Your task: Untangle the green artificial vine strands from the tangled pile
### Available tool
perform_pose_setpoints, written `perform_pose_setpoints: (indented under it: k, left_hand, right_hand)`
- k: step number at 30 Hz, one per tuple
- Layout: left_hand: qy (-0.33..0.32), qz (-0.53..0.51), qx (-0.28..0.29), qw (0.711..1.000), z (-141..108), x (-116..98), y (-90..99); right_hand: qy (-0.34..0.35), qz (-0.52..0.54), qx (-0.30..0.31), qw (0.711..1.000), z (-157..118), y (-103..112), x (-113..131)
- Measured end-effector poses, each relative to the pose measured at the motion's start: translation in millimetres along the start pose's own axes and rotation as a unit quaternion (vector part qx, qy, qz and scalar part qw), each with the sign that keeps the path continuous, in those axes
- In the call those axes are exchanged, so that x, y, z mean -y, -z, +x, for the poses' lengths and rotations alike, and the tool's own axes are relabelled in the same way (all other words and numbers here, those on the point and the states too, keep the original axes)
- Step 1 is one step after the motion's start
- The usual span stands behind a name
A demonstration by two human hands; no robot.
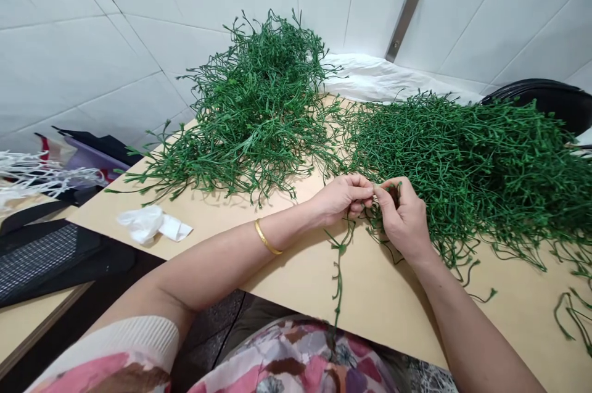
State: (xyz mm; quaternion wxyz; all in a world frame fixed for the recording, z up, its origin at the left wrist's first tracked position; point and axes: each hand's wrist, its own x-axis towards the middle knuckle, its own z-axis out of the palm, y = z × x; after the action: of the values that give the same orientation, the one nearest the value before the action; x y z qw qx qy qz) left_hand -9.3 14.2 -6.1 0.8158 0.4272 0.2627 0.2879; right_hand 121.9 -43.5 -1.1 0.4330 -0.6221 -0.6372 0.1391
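My left hand (345, 197) and my right hand (403, 215) meet fingertip to fingertip over the table, each pinched closed. From beneath my left fingers a thin green plastic stem (340, 282) with small side shoots hangs down over the table's front edge to my lap. The fingers hide the exact spot where the two hands join. Some green shows inside the curl of my right hand. Just behind it spreads a wide heap of green plastic stems (430, 146). A second, taller pile of green stems (263, 97) stands farther back on the left.
A crumpled white tissue (155, 223) lies on the tan table (287, 276) near its left edge. White plastic (365, 75) lines the tiled wall at the back. A black round object (546, 97) stands at the right rear. White stems (41, 171) and black mesh (41, 257) are at far left.
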Motion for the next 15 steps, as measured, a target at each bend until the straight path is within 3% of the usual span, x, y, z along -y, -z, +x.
perform_pose_setpoints:
  k: [5, 8, 11, 15]
  left_hand:
    - [-0.024, -0.001, 0.010, 1.000, 1, 0, 0.2]
    - [-0.047, 0.081, -0.018, 0.995, -3, -6, -4.1]
    - [-0.077, 0.196, -0.039, 0.977, -6, -14, -6.5]
    - [-0.074, 0.284, 0.025, 0.956, -7, -24, -0.7]
  right_hand:
    - [-0.023, 0.008, 0.034, 0.999, 3, -1, -3]
    - [-0.012, 0.019, 0.074, 0.997, 3, 1, -4]
    - [-0.002, -0.046, 0.085, 0.995, 2, 5, -3]
    - [0.042, -0.122, 0.125, 0.984, 2, 13, 0]
